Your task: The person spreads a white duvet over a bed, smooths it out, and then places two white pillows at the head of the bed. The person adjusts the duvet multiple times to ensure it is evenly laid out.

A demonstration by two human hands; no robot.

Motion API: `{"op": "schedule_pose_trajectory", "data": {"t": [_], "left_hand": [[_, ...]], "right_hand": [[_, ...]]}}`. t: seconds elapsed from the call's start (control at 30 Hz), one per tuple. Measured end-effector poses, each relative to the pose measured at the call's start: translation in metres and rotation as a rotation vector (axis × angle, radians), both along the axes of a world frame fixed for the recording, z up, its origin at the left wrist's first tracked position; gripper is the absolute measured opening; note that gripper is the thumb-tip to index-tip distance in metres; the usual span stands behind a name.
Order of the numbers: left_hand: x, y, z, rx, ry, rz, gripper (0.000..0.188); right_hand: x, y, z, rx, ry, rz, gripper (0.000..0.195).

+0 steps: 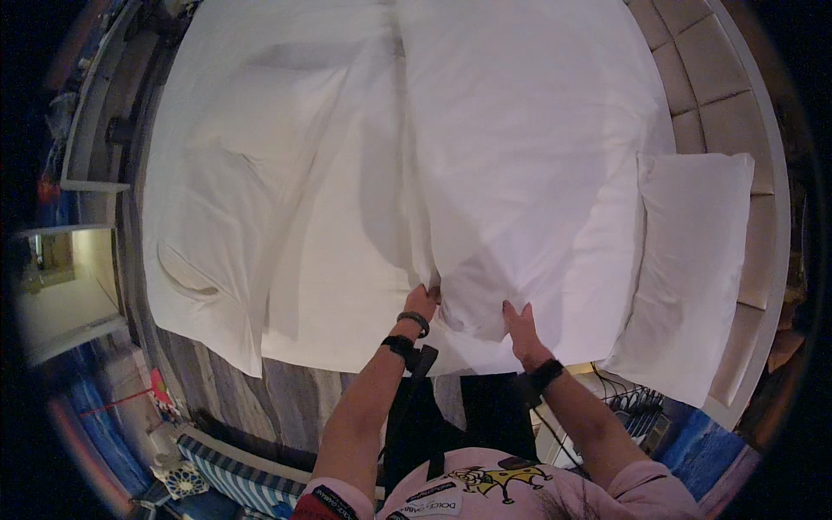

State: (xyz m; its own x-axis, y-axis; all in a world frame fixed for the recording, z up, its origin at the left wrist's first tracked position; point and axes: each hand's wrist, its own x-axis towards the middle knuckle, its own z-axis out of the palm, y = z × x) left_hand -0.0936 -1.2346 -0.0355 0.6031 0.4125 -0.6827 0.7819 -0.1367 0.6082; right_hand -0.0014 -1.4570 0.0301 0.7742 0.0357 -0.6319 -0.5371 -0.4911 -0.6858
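Note:
A white duvet [507,162] covers most of the bed, with a long fold running from the far side down to my left hand [422,304]. That hand grips the duvet's folded edge, its fingers curled into the cloth. To its right, my right hand [522,328] holds the near corner of the same duvet; creases spread from its thumb and forefinger, and its other fingers are hidden. Under the duvet, the white bed sheet [338,260] shows at the near side. Both wrists wear black straps, and a dark bracelet [416,320] circles the left one.
A white pillow [689,273] lies at the right by the padded headboard [721,68]. Rumpled cloth [227,195] spreads over the bed's left end. At the lower left is a blue striped seat [240,471]. Cables [611,383] hang beside a rack at the lower right.

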Motion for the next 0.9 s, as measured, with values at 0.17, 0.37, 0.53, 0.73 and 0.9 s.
{"op": "schedule_pose_trajectory", "data": {"t": [0.17, 0.37, 0.53, 0.73, 0.9], "left_hand": [[-0.021, 0.011, -0.019, -0.09, -0.106, 0.092, 0.039], [-0.018, 0.015, -0.018, -0.163, -0.181, 0.11, 0.037], [-0.02, 0.01, 0.025, -0.042, -0.354, 0.571, 0.032], [-0.056, -0.087, 0.081, 0.172, -0.529, 0.362, 0.056], [-0.019, -0.122, 0.101, 0.161, -0.532, 0.142, 0.076]], "right_hand": [[-0.015, 0.067, 0.101, -0.215, -0.53, 0.728, 0.068], [-0.007, 0.114, 0.057, -0.409, -0.407, 0.928, 0.059], [0.028, 0.074, 0.027, -0.094, -0.288, 0.735, 0.049], [0.034, 0.077, 0.08, 0.095, 0.099, 0.265, 0.038], [0.057, 0.071, 0.12, 0.209, 0.015, 0.391, 0.045]]}}
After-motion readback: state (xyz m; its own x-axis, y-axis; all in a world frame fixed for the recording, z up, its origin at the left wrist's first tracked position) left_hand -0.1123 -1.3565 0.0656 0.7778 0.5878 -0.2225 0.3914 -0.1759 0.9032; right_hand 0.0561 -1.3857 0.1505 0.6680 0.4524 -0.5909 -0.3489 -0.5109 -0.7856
